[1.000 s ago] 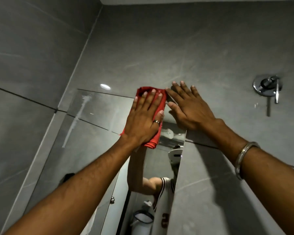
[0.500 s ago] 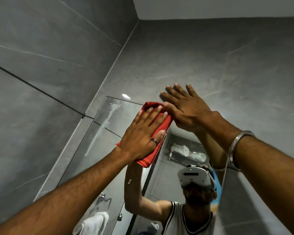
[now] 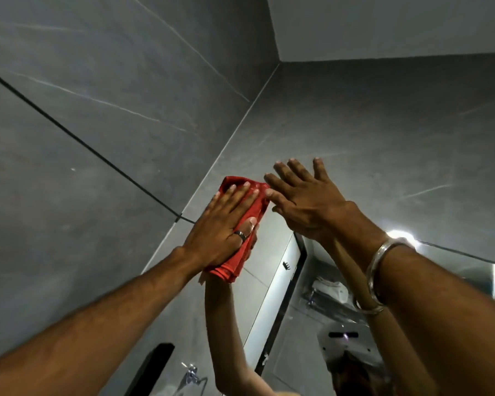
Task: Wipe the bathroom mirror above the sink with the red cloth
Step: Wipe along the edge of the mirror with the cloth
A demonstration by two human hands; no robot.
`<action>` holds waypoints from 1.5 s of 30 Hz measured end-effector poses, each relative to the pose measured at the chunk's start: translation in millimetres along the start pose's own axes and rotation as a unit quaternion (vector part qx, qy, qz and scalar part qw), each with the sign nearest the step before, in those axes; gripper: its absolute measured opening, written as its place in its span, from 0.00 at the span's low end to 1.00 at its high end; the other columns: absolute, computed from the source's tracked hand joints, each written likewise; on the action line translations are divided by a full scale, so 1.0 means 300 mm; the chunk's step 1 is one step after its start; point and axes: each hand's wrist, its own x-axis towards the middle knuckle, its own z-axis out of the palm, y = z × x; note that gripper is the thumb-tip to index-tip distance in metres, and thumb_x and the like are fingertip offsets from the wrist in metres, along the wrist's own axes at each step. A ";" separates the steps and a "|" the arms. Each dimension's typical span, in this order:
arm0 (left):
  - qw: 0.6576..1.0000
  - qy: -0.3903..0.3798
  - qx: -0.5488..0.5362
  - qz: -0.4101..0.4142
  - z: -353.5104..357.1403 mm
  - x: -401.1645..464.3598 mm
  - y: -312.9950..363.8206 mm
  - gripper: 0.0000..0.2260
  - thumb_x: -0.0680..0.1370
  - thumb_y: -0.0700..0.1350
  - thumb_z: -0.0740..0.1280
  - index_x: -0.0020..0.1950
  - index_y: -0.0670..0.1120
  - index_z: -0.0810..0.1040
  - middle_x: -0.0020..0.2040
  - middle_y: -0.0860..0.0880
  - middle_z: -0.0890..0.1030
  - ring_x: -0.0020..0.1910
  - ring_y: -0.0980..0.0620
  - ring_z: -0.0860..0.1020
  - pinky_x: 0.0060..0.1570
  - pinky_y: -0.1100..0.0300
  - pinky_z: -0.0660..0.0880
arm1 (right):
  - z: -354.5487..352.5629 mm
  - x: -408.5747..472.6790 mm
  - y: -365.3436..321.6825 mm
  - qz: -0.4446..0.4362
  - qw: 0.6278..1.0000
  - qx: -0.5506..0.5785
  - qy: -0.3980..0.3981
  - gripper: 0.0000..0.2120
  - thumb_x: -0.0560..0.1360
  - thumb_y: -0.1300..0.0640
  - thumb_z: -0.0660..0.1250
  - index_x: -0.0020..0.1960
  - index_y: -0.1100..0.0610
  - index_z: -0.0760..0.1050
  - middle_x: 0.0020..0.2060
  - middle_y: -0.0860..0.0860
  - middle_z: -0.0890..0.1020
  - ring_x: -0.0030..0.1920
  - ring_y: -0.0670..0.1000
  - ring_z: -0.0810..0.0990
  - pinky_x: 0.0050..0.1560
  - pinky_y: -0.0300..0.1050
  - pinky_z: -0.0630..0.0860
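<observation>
Grey tiled walls [image 3: 103, 144] meet in a corner up high, with a pale ceiling [image 3: 383, 24] above and dark grout lines cutting across the left wall. Low in the view sits the mirror [image 3: 269, 267], its glass reflecting both raised arms, a doorway and a shelf with something white on it; the reflections are dim, so what lies on that shelf is hard to make out. A bright light spot glares at the mirror's top right edge.

Now the hands. The left hand [image 3: 226, 227] lies flat, fingers spread and stretched out, palm pressing the red cloth [image 3: 240, 252] against the upper left part of the mirror, up by the wall corner. The cloth is folded; its layered edge peeks out below the wrist and its top shows above the fingertips. A dark ring [image 3: 240, 235] sits on one finger. Nothing is clenched here: the grip is an open, flat press on the cloth.

The right hand [image 3: 306, 204] is just beside it, also open and splayed, palm set against the surface and holding nothing, its lowest fingertip touching the cloth's upper corner. A silver bangle [image 3: 383, 270] circles the right wrist.
</observation>
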 end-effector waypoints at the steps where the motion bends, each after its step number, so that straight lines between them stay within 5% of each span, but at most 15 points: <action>1: 1.000 -0.002 0.001 -0.001 -0.006 0.005 -0.011 0.29 0.83 0.61 0.44 0.80 0.59 0.34 0.81 0.60 0.35 0.83 0.57 0.35 0.83 0.51 0.35 | 0.002 0.027 -0.021 0.003 1.000 0.009 0.006 0.35 0.80 0.30 0.31 0.84 0.42 0.40 0.85 0.48 0.42 0.84 0.55 0.38 0.80 0.67 0.33; 14: 0.998 0.003 -0.015 -0.062 -0.025 -0.018 -0.011 0.30 0.84 0.58 0.44 0.85 0.51 0.42 0.86 0.50 0.43 0.85 0.49 0.41 0.84 0.45 0.40 | -0.054 0.045 -0.127 0.039 0.993 0.102 -0.034 0.38 0.80 0.29 0.35 0.85 0.45 0.48 0.85 0.50 0.47 0.85 0.55 0.43 0.81 0.60 0.35; 18: 0.998 0.004 -0.015 -0.063 -0.026 -0.066 -0.006 0.29 0.86 0.56 0.48 0.85 0.50 0.44 0.86 0.48 0.44 0.85 0.47 0.42 0.84 0.44 0.41 | -0.089 -0.013 -0.189 0.075 0.984 0.162 -0.002 0.36 0.82 0.31 0.39 0.84 0.47 0.52 0.85 0.52 0.52 0.85 0.55 0.47 0.83 0.58 0.41; 23: 0.998 -0.008 -0.012 -0.060 -0.030 -0.199 -0.007 0.31 0.85 0.57 0.50 0.85 0.49 0.46 0.86 0.47 0.47 0.85 0.44 0.44 0.84 0.41 0.44 | -0.106 -0.159 -0.317 0.061 0.985 0.157 0.028 0.32 0.85 0.34 0.42 0.85 0.47 0.53 0.85 0.53 0.49 0.85 0.55 0.43 0.83 0.56 0.37; 38: 0.995 -0.060 0.007 -0.075 0.058 -0.972 -0.089 0.32 0.85 0.62 0.45 0.84 0.44 0.52 0.85 0.41 0.53 0.85 0.41 0.49 0.83 0.38 0.46 | 0.066 -0.699 -0.776 -0.012 0.976 0.204 0.081 0.32 0.85 0.36 0.44 0.83 0.51 0.58 0.85 0.59 0.52 0.85 0.60 0.48 0.82 0.67 0.51; 45: 0.979 -0.047 -0.028 -0.196 0.102 -1.400 -0.021 0.32 0.84 0.64 0.43 0.85 0.49 0.50 0.85 0.42 0.53 0.85 0.48 0.45 0.82 0.37 0.48 | 0.135 -0.961 -0.931 -0.009 0.961 0.273 0.051 0.35 0.84 0.34 0.41 0.82 0.53 0.62 0.84 0.60 0.56 0.84 0.63 0.51 0.81 0.70 0.52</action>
